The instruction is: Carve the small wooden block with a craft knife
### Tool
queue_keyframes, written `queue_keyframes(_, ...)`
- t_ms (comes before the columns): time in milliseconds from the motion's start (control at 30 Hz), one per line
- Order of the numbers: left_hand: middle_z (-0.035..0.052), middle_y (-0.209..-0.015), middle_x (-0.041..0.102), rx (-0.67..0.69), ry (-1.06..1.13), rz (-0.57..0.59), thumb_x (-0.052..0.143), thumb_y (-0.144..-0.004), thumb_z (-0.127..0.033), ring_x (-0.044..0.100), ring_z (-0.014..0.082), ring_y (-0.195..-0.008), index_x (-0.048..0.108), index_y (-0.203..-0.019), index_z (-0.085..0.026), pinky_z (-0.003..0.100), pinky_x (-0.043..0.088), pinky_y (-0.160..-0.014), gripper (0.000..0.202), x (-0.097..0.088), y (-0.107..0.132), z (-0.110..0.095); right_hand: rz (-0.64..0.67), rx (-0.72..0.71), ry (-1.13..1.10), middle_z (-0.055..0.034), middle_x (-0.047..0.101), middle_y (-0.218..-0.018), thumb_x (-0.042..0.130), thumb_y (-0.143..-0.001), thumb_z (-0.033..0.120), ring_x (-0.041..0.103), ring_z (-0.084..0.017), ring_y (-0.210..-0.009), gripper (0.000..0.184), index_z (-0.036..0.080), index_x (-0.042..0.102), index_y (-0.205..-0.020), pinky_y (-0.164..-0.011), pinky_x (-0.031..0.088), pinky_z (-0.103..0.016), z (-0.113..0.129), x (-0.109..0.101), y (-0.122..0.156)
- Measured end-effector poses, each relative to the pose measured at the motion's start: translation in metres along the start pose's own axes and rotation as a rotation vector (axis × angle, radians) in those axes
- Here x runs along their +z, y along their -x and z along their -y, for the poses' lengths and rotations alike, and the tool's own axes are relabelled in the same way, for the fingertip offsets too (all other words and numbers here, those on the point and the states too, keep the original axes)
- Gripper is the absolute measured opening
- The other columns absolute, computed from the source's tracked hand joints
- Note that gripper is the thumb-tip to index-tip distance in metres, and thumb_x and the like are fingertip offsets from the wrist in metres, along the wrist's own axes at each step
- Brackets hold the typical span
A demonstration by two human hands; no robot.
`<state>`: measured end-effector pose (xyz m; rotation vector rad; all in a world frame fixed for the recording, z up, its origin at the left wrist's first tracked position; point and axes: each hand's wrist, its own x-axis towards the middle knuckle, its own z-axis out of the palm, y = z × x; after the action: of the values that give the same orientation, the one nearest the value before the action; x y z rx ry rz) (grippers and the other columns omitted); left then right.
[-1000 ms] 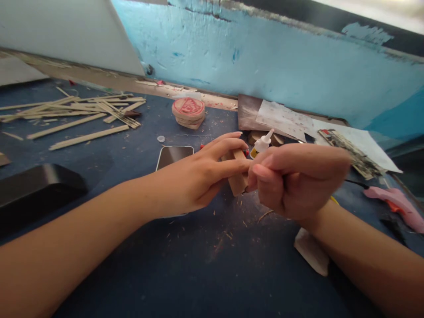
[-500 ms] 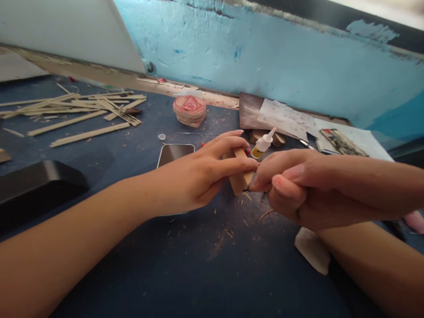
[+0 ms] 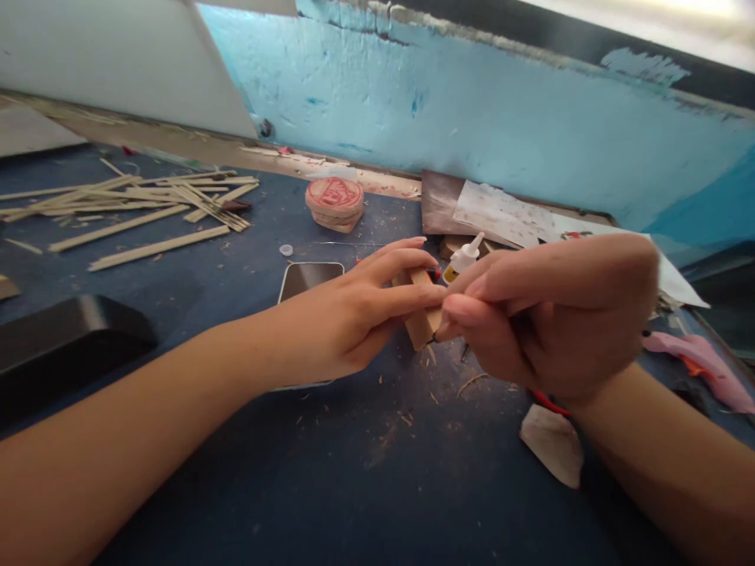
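gripping a wooden block [image 3: 421,324] in the left hand [image 3: 348,318]

left of the left hand [image 3: 348,322] lie loose sticks [image 3: 153,206] and a black case [image 3: 71,338]; a phone [image 3: 310,281] sits under its palm; wood discs [image 3: 334,203] beyond; a pink glue gun [image 3: 701,365] right of the right hand [image 3: 548,314].

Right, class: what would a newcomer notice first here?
The hands at centre: the left hand holding a small wooden block, the right hand pinching something thin against it. Behind, craft sticks lie heaped at left on the dark blue table, below a chipped turquoise wall.
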<state>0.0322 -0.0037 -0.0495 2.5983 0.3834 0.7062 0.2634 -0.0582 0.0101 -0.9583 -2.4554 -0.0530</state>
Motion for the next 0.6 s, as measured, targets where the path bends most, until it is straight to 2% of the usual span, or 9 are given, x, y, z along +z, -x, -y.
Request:
queue_keyframes(100,0.0169,-0.164,0.052,-0.016,0.014,0.029,0.052,-0.105,-0.013,0.031,0.0385,-0.169,0.068,-0.144,-0.022,0.06,0.035,-0.137,0.042,-0.003,0.0,-0.002,-0.016,-0.048,0.064,0.0022,0.075,-0.087,0.064,-0.11,0.034,0.068,-0.011,-0.071,0.022,0.024,0.067,-0.091,-0.07,0.054,-0.022,0.004,-0.02,0.004)
queue_keyframes(167,0.0178,-0.167,0.048,-0.015,0.0,0.036,0.052,-0.108,-0.016,0.031,0.0389,-0.169,0.068,-0.147,-0.023,0.061,0.035,-0.137,0.042,-0.003,0.0,-0.002,0.059,-0.043,0.119,0.0046,0.071,-0.083,0.061,-0.112,0.031,0.068,-0.01,-0.073,0.02,0.024,0.068,-0.095,-0.07,0.052,-0.021,0.006,-0.035,0.012)
queue_keyframes(233,0.0178,-0.168,0.047,-0.012,-0.019,0.025,0.052,-0.108,-0.015,0.033,0.0362,-0.168,0.064,-0.152,-0.024,0.057,0.036,-0.137,0.047,-0.002,0.001,0.0,0.112,0.026,0.151,0.0046,0.067,-0.077,0.058,-0.113,0.029,0.066,-0.011,-0.067,0.02,0.024,0.07,-0.098,-0.062,0.047,-0.022,0.01,-0.046,0.021)
queue_keyframes(300,0.0174,-0.168,0.047,-0.002,-0.036,0.006,0.052,-0.108,-0.013,0.035,0.033,-0.167,0.062,-0.156,-0.023,0.052,0.036,-0.137,0.05,0.001,0.002,0.002,0.156,0.094,0.138,0.0024,0.069,-0.079,0.055,-0.114,0.03,0.064,-0.012,-0.064,0.021,0.022,0.072,-0.103,-0.058,0.044,-0.026,0.015,-0.05,0.031)
queue_keyframes(400,0.0171,-0.167,0.047,0.011,-0.055,-0.028,0.051,-0.108,-0.011,0.037,0.0293,-0.166,0.061,-0.156,-0.023,0.048,0.036,-0.137,0.051,0.005,0.003,0.004,0.316,0.121,0.083,-0.0022,0.074,-0.086,0.057,-0.113,0.035,0.069,-0.018,-0.069,0.023,0.02,0.072,-0.104,-0.06,0.046,-0.032,0.026,-0.039,0.047)
queue_keyframes(500,0.0171,-0.164,0.05,0.006,-0.059,-0.031,0.051,-0.109,-0.011,0.037,0.0269,-0.166,0.062,-0.156,-0.022,0.045,0.035,-0.137,0.049,0.007,0.002,0.003,0.514,0.148,0.074,-0.0005,0.072,-0.085,0.084,-0.095,0.043,0.068,-0.024,-0.069,0.025,0.025,0.067,-0.089,-0.058,0.046,-0.036,0.04,-0.017,0.066)
queue_keyframes(567,0.0169,-0.164,0.05,-0.005,-0.067,-0.021,0.053,-0.11,-0.014,0.039,0.0265,-0.165,0.064,-0.155,-0.022,0.043,0.036,-0.137,0.047,0.005,0.002,0.001,0.608,0.203,0.047,-0.0006,0.072,-0.09,0.091,-0.087,0.037,0.067,-0.022,-0.067,0.028,0.024,0.068,-0.096,-0.057,0.046,-0.036,0.05,-0.004,0.077)
queue_keyframes(600,0.0167,-0.165,0.049,-0.013,-0.072,-0.016,0.053,-0.111,-0.017,0.039,0.0267,-0.165,0.064,-0.155,-0.023,0.043,0.036,-0.137,0.045,0.004,0.002,0.0,0.624,0.218,0.038,-0.0007,0.072,-0.091,0.088,-0.09,0.03,0.067,-0.022,-0.067,0.023,0.023,0.068,-0.098,-0.058,0.046,-0.035,0.054,0.0,0.082)
